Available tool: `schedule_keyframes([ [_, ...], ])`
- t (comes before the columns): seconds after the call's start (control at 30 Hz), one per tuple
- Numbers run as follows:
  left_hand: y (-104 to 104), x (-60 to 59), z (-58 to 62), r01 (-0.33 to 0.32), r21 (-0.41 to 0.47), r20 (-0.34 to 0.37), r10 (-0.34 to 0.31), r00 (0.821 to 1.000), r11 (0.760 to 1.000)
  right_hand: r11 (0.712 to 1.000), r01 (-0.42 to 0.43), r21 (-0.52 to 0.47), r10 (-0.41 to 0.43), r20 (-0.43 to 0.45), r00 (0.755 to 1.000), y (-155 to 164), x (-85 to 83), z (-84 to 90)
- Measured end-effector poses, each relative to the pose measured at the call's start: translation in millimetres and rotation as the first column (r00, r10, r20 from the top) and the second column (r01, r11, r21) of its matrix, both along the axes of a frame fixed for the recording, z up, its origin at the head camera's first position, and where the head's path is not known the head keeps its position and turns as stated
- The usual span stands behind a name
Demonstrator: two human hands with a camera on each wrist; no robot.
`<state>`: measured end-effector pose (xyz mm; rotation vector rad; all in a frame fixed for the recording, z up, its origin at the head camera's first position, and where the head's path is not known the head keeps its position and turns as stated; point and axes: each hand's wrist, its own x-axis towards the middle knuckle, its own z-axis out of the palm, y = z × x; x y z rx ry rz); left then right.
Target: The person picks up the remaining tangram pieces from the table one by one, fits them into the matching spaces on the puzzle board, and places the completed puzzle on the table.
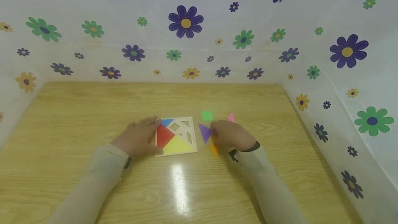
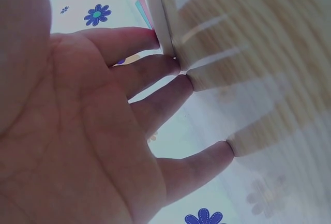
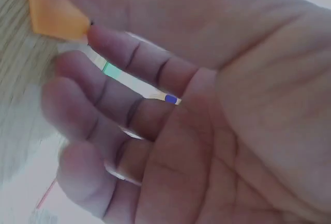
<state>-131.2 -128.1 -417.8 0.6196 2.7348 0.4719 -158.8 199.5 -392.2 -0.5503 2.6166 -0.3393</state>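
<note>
A square wooden tangram tray lies mid-table. In it sit a red triangle, a yellow triangle and a blue piece; its upper right part shows bare wood with cut-outs. My left hand rests at the tray's left side, fingers spread, fingertips on the table and tray edge in the left wrist view. To the right, my right hand pinches an orange tangram piece between thumb and index finger, its other fingers loosely bent. Beside these fingertips is a purple triangle.
A green square lies beyond the right hand. Partly covered by that hand is a pink triangle. Flower-printed white cloth borders the wooden table at the back and both sides.
</note>
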Motion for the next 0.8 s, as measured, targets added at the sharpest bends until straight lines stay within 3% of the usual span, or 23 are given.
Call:
schedule_keyframes([
  [0.2,-1.9,-1.2,-4.1,0.002,0.005,-0.004,-0.002,1.000,1.000,1.000,-0.023,-0.019,0.023,-0.021,1.000,0.9,-2.8,-1.1],
  [0.43,-1.0,-1.9,-7.0,-0.002,0.006,0.006,0.002,1.000,1.000,0.986,0.167,0.004,-0.166,0.081,0.983,-1.9,4.8,-0.4],
  [0.53,-0.1,-1.3,-6.2,-0.005,0.001,0.012,0.005,1.000,1.000,0.978,0.205,0.038,-0.207,0.093,0.974,-3.4,8.1,0.4],
  [0.8,-0.3,-1.0,-4.0,-0.001,-0.019,0.002,0.001,1.000,1.000,0.981,0.192,0.014,-0.192,0.073,0.979,-2.5,5.6,-0.7],
])
